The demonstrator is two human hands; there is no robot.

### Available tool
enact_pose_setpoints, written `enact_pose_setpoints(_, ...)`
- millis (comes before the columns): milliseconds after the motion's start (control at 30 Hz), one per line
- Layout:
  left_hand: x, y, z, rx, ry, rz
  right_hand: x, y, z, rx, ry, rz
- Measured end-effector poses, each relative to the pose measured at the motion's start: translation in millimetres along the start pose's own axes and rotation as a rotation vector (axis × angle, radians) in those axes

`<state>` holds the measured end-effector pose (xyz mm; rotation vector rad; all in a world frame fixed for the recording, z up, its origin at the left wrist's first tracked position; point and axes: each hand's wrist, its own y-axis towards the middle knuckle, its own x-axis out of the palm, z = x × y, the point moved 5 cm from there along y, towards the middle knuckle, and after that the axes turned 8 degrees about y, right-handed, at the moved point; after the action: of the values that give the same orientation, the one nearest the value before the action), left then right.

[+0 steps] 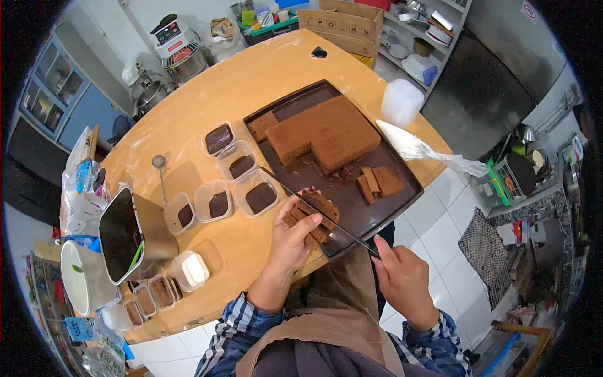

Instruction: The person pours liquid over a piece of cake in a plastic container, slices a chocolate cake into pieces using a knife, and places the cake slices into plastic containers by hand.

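My left hand (pixel 290 242) is wrapped around a piece of chocolate cake (pixel 324 207) at the tray's near edge. My right hand (pixel 405 276) grips the handle of a long knife (pixel 345 231), whose blade lies across the held cake. Just beyond is a dark baking tray (pixel 402 210) bearing a big block of chocolate cake (pixel 330 133) with one corner cut out. Smaller cut pieces (pixel 384 182) rest at its right. Left of my hands, clear plastic tubs (pixel 213 201) have dark chocolate-coloured layers in the bottom.
A deep metal container (pixel 151 232) and a white bucket (pixel 75 276) stand at the left edge. Nearby are a small strainer (pixel 159 161) and filled tubs (pixel 162 292). A white piping bag (pixel 427 147) lies against the tray's right side, by a white plastic container (pixel 402 102).
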<state>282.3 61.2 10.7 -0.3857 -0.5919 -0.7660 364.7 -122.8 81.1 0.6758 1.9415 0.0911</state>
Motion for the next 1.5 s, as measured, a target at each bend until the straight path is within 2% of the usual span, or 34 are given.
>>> enact_pose_setpoints(567, 1.0, -1.5, -0.1, -0.012, 0.041, -0.005, 13.2, 9.5, 1.3, -0.012, -0.004, -0.009)
enact_pose_setpoints(800, 3.6, -2.6, -2.5, -0.021, 0.151, -0.021, 4.1, 1.0, 3.5, 0.059, 0.028, -0.044)
enact_pose_setpoints(1500, 5.7, -5.5, 1.4, -0.047, 0.135, -0.041, 22.7, 2.4, 5.8, 0.039, 0.010, -0.013)
